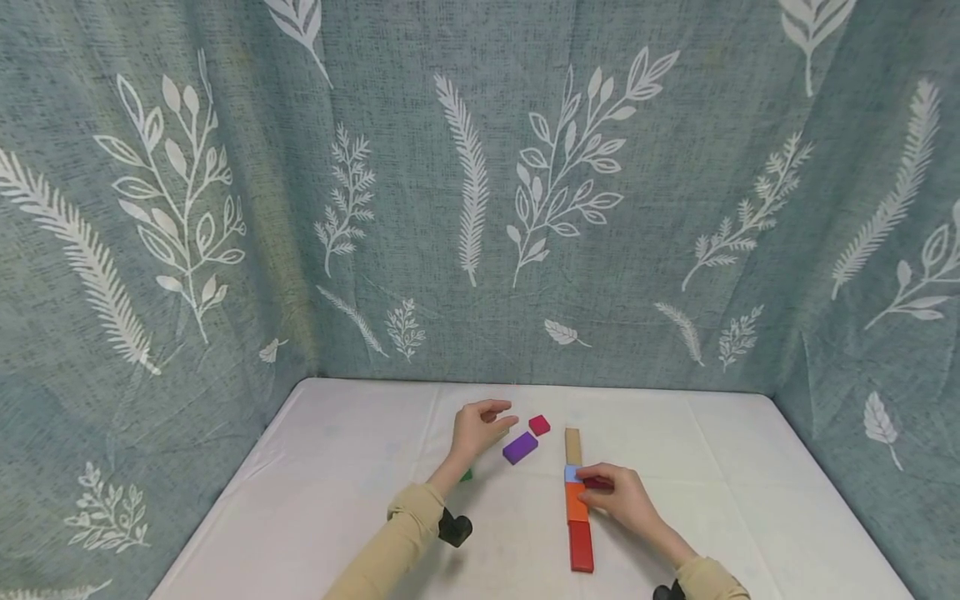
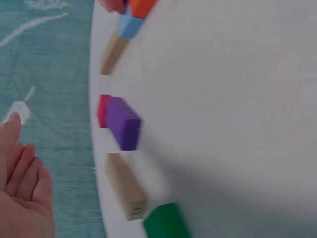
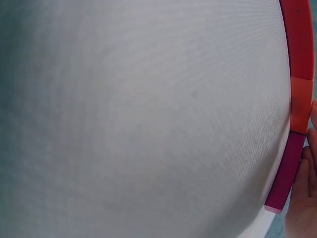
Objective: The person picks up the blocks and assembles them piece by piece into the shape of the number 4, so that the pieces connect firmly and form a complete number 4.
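My left hand (image 1: 477, 431) hovers over the far half of the table with thumb and fingers apart and nothing between them. In the head view it is left of a purple block (image 1: 521, 448) and a small red block (image 1: 539, 425). My right hand (image 1: 621, 493) is at a line of blocks, its fingertip over the light blue block (image 1: 571, 474) and its thumb at the orange block (image 1: 575, 502). Partly covered by that hand, a magenta block (image 3: 286, 171) butts against the orange one. A tan block (image 1: 573, 447) continues the line at the far end, a red block (image 1: 581, 546) at the near end.
In the left wrist view, a wooden block (image 2: 124, 186) and a green block (image 2: 166, 223) lie beyond the purple one. A white cloth (image 1: 322, 467) covers the table; leaf-patterned curtain (image 1: 420, 208) encloses its back and sides.
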`<state>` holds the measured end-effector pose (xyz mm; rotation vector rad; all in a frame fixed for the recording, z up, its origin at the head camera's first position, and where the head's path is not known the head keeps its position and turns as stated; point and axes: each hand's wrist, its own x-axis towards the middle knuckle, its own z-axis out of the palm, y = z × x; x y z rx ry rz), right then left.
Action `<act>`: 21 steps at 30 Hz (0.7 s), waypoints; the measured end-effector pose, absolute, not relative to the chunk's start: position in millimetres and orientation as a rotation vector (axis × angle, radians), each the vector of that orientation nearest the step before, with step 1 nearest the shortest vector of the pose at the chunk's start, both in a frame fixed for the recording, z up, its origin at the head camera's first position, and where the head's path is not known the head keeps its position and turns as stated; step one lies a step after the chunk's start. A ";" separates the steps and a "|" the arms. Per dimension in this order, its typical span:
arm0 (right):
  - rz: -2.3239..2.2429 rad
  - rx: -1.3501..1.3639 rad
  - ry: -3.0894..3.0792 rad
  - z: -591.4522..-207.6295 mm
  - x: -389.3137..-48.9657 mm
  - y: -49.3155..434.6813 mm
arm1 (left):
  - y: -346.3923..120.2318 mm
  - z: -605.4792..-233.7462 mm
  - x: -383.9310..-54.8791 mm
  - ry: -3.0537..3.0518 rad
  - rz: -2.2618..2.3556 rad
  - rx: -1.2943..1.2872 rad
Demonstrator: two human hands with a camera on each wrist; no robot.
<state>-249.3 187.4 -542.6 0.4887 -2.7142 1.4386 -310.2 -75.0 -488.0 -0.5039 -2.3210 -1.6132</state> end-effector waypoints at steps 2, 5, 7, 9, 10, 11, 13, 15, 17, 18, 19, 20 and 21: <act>1.439 0.493 -2.714 -541.9 -248.8 187.3 | -73.5 -496.0 -309.2 -2.346 -1.594 -0.496; 1.441 0.492 -2.716 -541.9 -248.7 187.1 | -68.2 -499.3 -303.3 -2.444 -1.562 -0.412; 1.445 0.498 -2.715 -541.9 -248.5 187.0 | -64.6 -504.7 -303.2 -2.498 -1.526 -0.372; 1.455 0.506 -2.711 -542.4 -248.4 186.9 | -61.2 -508.9 -302.7 -2.549 -1.482 -0.333; 1.460 0.512 -2.708 -542.4 -248.4 186.9 | -59.7 -511.1 -302.3 -2.566 -1.452 -0.325; 1.465 0.517 -2.704 -542.5 -248.3 186.8 | -58.3 -512.8 -301.7 -2.576 -1.433 -0.320; 1.467 0.520 -2.701 -542.5 -248.3 186.7 | -55.3 -516.7 -301.0 -2.590 -1.394 -0.303; 1.467 0.514 -2.703 -542.4 -248.3 186.5 | -52.7 -519.9 -300.0 -2.580 -1.372 -0.297; 1.465 0.500 -2.707 -542.1 -248.1 186.3 | -50.6 -522.6 -299.1 -2.559 -1.350 -0.297; 1.465 0.494 -2.710 -541.8 -248.0 186.2 | -49.7 -524.1 -298.6 -2.545 -1.338 -0.302; 1.462 0.488 -2.713 -541.8 -248.0 186.3 | -48.9 -525.4 -298.3 -2.532 -1.327 -0.303; 1.460 0.484 -2.715 -541.5 -247.8 186.3 | -48.1 -526.7 -297.9 -2.524 -1.318 -0.302; 1.459 0.481 -2.715 -541.2 -247.7 186.4 | -47.5 -527.8 -297.8 -2.520 -1.311 -0.297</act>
